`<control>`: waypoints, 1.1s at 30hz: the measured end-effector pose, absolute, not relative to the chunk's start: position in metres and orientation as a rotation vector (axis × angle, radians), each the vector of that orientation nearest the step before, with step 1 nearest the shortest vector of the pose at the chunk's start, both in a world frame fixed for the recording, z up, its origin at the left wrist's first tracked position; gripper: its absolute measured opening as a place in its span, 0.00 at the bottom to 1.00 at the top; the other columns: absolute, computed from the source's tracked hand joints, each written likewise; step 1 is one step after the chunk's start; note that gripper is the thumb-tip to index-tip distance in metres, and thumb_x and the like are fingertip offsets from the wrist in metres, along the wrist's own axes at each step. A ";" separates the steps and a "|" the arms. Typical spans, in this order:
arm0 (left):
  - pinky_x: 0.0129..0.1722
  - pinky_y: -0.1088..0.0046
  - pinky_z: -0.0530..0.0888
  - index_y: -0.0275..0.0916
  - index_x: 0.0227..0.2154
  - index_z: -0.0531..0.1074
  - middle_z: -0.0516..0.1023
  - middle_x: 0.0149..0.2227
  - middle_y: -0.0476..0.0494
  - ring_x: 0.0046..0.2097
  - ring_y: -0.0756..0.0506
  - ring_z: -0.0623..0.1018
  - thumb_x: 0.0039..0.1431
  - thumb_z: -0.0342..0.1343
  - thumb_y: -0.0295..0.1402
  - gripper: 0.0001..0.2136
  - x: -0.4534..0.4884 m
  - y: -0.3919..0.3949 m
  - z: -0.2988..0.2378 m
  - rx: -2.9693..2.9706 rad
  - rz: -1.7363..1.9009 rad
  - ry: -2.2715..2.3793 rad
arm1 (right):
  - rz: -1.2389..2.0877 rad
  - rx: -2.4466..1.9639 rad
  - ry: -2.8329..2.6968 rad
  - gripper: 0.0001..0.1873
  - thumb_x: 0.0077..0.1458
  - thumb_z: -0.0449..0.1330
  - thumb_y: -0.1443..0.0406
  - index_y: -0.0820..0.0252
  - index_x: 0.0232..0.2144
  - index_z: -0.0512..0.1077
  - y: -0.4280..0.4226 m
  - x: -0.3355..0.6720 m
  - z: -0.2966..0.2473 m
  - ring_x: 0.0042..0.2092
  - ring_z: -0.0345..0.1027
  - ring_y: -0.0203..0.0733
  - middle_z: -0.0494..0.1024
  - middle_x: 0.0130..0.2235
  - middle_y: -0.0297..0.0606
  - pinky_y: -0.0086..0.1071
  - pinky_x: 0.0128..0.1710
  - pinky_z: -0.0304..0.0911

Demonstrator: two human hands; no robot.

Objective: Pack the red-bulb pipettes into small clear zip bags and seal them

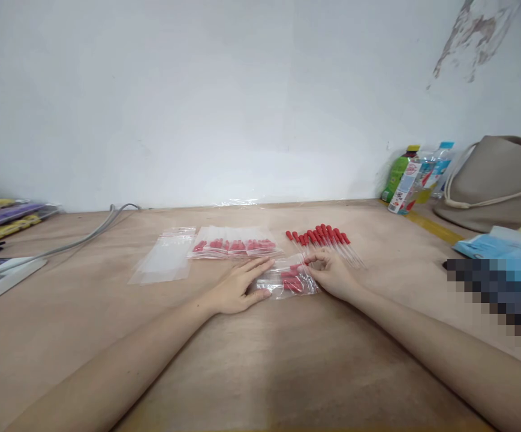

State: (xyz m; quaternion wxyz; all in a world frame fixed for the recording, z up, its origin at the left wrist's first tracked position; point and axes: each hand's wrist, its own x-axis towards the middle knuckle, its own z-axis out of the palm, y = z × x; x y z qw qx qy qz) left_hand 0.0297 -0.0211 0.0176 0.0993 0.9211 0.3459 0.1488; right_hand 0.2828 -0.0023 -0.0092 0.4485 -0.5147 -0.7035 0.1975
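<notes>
A clear zip bag (270, 284) with several red-bulbed droppers (292, 284) inside lies flat on the table in front of me. My left hand (241, 287) rests on its left end, fingers stretched out and thumb apart. At the bag's right edge my right hand (330, 271) is closed in a pinch, thumb against forefinger, on the plastic. Just beyond my right hand lies a fan of loose droppers (327, 235), red bulbs pointing away and thin clear tubes toward me. Behind my left hand is a row of filled bags (235, 243), and left of it a stack of flat clear bags (165, 258).
Bottles (406, 180) and a grey-beige bag (494, 180) stand at the back right, with a blue packet (485, 246) nearer. On the left are a grey cable (93, 233), a white box (3, 279) and yellow and purple packets (8, 222). A white wall (224, 108) closes the back.
</notes>
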 end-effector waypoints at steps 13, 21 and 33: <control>0.59 0.57 0.58 0.47 0.60 0.51 0.52 0.63 0.46 0.62 0.41 0.56 0.61 0.46 0.46 0.26 0.030 -0.021 0.018 2.713 0.412 1.057 | 0.374 -1.268 -1.945 0.11 0.51 0.53 0.63 0.60 0.25 0.73 0.002 0.281 -0.002 0.32 0.66 0.38 0.73 0.29 0.37 0.30 0.32 0.59; 0.61 0.57 0.54 0.43 0.59 0.55 0.57 0.60 0.44 0.61 0.42 0.57 0.61 0.45 0.44 0.24 0.030 -0.020 0.017 2.770 0.387 1.024 | 0.128 -1.787 -1.851 0.10 0.50 0.54 0.60 0.60 0.32 0.65 0.024 0.278 0.028 0.34 0.68 0.43 0.75 0.32 0.41 0.31 0.29 0.56; 0.61 0.59 0.54 0.41 0.59 0.55 0.57 0.61 0.44 0.62 0.44 0.57 0.61 0.46 0.43 0.24 0.033 -0.022 0.020 2.778 0.359 1.028 | 0.348 -1.809 -1.811 0.26 0.47 0.57 0.67 0.68 0.49 0.58 0.045 0.278 0.037 0.35 0.69 0.44 0.75 0.31 0.44 0.30 0.31 0.59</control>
